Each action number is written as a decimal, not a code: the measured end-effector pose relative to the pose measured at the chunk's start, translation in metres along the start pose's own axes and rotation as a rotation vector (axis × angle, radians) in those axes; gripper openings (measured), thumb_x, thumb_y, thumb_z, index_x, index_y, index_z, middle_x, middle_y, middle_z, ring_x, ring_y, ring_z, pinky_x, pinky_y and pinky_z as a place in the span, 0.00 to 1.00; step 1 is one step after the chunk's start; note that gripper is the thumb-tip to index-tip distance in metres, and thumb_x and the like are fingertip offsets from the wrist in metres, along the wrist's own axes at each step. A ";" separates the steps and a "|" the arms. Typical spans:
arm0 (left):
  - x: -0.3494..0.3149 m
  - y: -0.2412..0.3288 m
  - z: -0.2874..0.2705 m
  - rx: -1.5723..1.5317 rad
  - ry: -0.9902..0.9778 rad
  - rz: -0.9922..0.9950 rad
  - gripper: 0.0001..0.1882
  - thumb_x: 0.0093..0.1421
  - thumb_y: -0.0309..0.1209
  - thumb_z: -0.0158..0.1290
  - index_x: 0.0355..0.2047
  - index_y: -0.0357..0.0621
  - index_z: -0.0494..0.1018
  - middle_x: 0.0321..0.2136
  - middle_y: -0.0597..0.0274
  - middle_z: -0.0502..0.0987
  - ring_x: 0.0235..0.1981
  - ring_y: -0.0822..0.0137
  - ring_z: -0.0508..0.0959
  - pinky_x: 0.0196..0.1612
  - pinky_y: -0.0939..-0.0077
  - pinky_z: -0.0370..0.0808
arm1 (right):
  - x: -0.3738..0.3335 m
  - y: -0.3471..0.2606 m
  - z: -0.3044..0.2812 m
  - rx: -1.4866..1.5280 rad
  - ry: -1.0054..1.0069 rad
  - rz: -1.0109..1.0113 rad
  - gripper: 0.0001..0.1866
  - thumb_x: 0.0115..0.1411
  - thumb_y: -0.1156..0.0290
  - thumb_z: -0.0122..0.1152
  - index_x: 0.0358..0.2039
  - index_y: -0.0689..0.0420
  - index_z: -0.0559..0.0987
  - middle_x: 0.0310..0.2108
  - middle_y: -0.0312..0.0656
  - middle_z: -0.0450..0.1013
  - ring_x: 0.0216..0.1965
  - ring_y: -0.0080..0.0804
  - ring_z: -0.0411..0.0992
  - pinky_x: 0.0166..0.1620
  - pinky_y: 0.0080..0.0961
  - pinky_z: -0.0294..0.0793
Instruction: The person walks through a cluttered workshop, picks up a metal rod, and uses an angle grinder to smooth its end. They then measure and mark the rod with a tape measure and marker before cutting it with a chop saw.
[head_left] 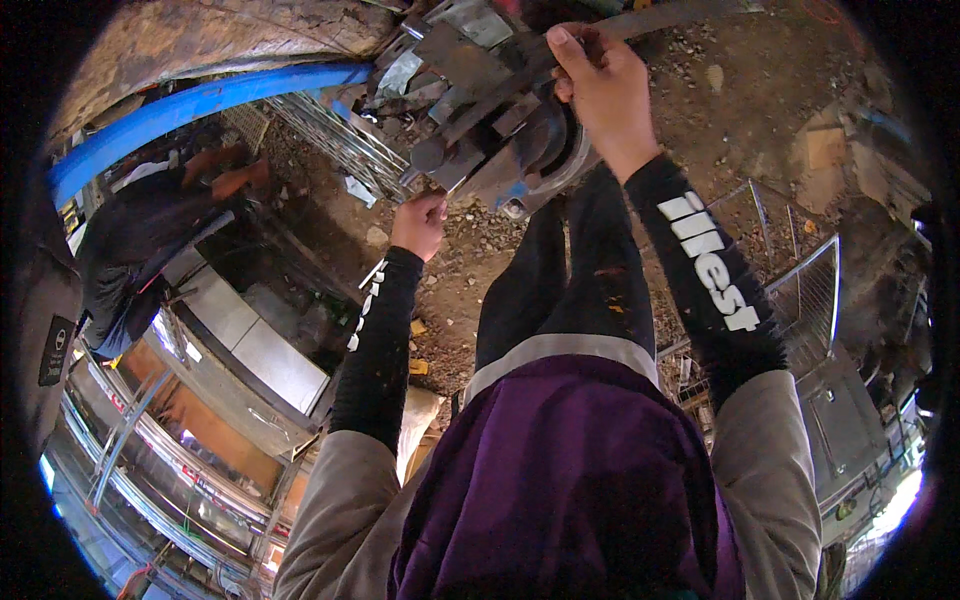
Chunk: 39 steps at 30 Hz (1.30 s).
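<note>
Right hand [608,95] is up at the top of the view, thumb and curled fingers pinching a long flat metal bar [685,15]. Bar sticks out toward the upper right; its other end runs down-left onto a dark vise-like metal machine [540,140], exact type unclear. Machine sits top centre, just beyond the knees, with a curved part on its right and a dark round knob [428,153] at its lower left. Left hand [418,226] is just below that knob, fingers curled at the machine's near edge; can't tell if they're closed on a handle or only touching, since the fingertips are hidden. Arms well apart, both in black sleeves [375,345] with white lettering. Metal offcuts [400,75] lie piled just left of the machine; a bundle of thin metal rods [340,145] runs out from near there toward a blue beam [210,112] at upper left. Ground is gravelly dirt [725,135]. Another person [140,245] in dark clothes is bent over at far left, well apart from the hands. Lower left: rack of long metal stock [130,490]. Right side: wire mesh frame [812,290], grey metal cabinet [840,425] below it.
</note>
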<state>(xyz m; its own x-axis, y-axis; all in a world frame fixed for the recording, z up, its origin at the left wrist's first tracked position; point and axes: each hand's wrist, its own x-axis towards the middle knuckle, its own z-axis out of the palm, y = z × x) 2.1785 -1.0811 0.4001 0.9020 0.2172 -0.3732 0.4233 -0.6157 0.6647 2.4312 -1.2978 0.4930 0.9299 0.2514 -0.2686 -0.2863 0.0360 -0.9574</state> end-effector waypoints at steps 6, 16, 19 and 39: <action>-0.002 -0.025 0.012 -0.022 0.034 0.004 0.04 0.63 0.20 0.50 0.31 0.35 0.74 0.25 0.52 0.75 0.28 0.63 0.77 0.34 0.67 0.73 | -0.014 -0.010 0.052 0.435 0.170 0.110 0.10 0.72 0.65 0.57 0.45 0.56 0.70 0.26 0.36 0.70 0.22 0.24 0.66 0.29 0.26 0.71; -0.002 -0.009 0.009 -0.053 0.047 -0.089 0.05 0.53 0.22 0.52 0.30 0.39 0.76 0.27 0.46 0.79 0.31 0.43 0.79 0.33 0.55 0.74 | -0.007 -0.002 0.064 0.499 0.118 0.069 0.06 0.73 0.73 0.48 0.41 0.54 0.60 0.28 0.37 0.62 0.24 0.25 0.63 0.30 0.37 0.76; -0.003 -0.011 0.010 -0.004 0.038 -0.079 0.05 0.53 0.23 0.53 0.30 0.42 0.77 0.27 0.46 0.78 0.31 0.41 0.78 0.33 0.54 0.73 | -0.008 -0.004 0.064 0.485 0.092 0.052 0.06 0.73 0.73 0.47 0.41 0.54 0.60 0.28 0.37 0.62 0.24 0.25 0.63 0.30 0.37 0.76; 0.008 0.009 -0.042 -0.656 0.442 -0.108 0.24 0.73 0.33 0.50 0.64 0.33 0.66 0.42 0.58 0.82 0.39 0.73 0.79 0.44 0.74 0.76 | 0.027 0.005 -0.026 -0.170 -0.455 0.171 0.25 0.74 0.46 0.45 0.53 0.57 0.70 0.38 0.40 0.77 0.36 0.28 0.78 0.35 0.25 0.77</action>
<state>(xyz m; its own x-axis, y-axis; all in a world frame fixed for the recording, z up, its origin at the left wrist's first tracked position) 2.1933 -1.0532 0.4306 0.7451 0.6153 -0.2575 0.3505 -0.0328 0.9360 2.4605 -1.3158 0.4779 0.6673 0.6368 -0.3862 -0.3489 -0.1908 -0.9175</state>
